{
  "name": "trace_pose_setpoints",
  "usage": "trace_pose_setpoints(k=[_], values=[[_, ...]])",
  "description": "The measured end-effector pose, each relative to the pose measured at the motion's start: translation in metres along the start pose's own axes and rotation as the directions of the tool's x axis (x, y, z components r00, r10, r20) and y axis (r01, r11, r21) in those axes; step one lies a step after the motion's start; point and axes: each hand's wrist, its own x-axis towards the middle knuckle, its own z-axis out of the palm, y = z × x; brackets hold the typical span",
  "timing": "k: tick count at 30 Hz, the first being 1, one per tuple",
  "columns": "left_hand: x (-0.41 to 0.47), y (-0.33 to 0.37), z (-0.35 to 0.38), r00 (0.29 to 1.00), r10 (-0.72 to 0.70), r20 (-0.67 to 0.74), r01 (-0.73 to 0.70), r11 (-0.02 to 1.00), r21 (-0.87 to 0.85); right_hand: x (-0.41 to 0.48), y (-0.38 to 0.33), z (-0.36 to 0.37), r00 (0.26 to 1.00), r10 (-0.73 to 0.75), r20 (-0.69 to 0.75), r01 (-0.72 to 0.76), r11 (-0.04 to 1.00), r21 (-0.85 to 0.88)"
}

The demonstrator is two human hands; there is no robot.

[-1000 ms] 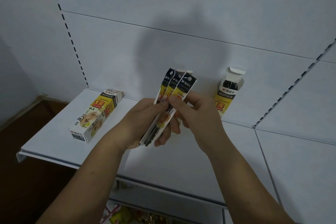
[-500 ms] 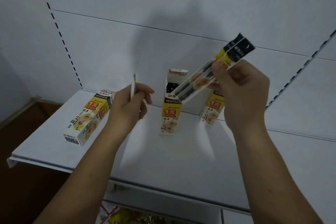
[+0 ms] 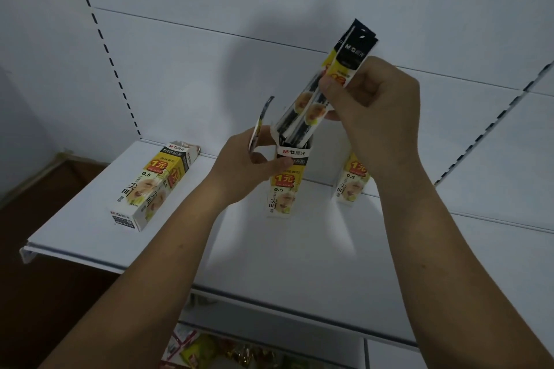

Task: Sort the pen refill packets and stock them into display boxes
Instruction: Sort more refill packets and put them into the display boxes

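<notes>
My right hand pinches two yellow-and-black refill packets, held steeply with their lower ends inside the open top of the middle display box, which stands upright on the white shelf. My left hand holds one more packet edge-on between its fingers, while its thumb presses against the front of that same box. A second upright display box stands to the right, partly hidden behind my right wrist. A third box lies flat at the shelf's left.
A white back panel with slotted uprights rises behind the shelf. The shelf's front lip runs along the left edge. Colourful packaged goods show on a lower level beneath the shelf.
My right hand swung the two packets from slanted to steep and lowered their ends into the middle box. My left hand moved right with its single packet and now steadies that box.
</notes>
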Motion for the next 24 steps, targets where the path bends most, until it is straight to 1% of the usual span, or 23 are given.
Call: trace_pose_setpoints(k=[2,7,9,18,21,24], values=[[0.000,0.000,-0.001,1.000,-0.009,0.007,0.009,1.000,-0.009,0.000,0.001,0.000,1.000,0.000,0.011,0.000,1.000,-0.009],[0.000,0.002,-0.003,1.000,-0.010,0.030,0.010,1.000,-0.015,0.002,-0.003,-0.008,0.998,-0.039,-0.050,0.038,0.999,-0.028],[0.000,0.002,-0.002,0.999,-0.011,0.034,0.012,1.000,-0.024,0.003,-0.001,-0.009,0.999,-0.041,-0.032,0.039,0.998,-0.049],[0.002,-0.004,-0.001,0.999,-0.005,0.035,0.005,1.000,-0.001,0.002,0.016,0.011,0.992,0.028,0.124,-0.008,0.987,-0.159],[0.002,-0.005,-0.001,0.999,-0.006,0.037,0.006,1.000,0.002,-0.003,0.024,0.015,0.978,0.053,0.201,-0.001,0.969,-0.249],[0.002,-0.006,-0.001,0.999,0.001,0.032,-0.001,1.000,0.002,-0.007,0.029,0.013,0.946,0.099,0.308,0.004,0.949,-0.316]])
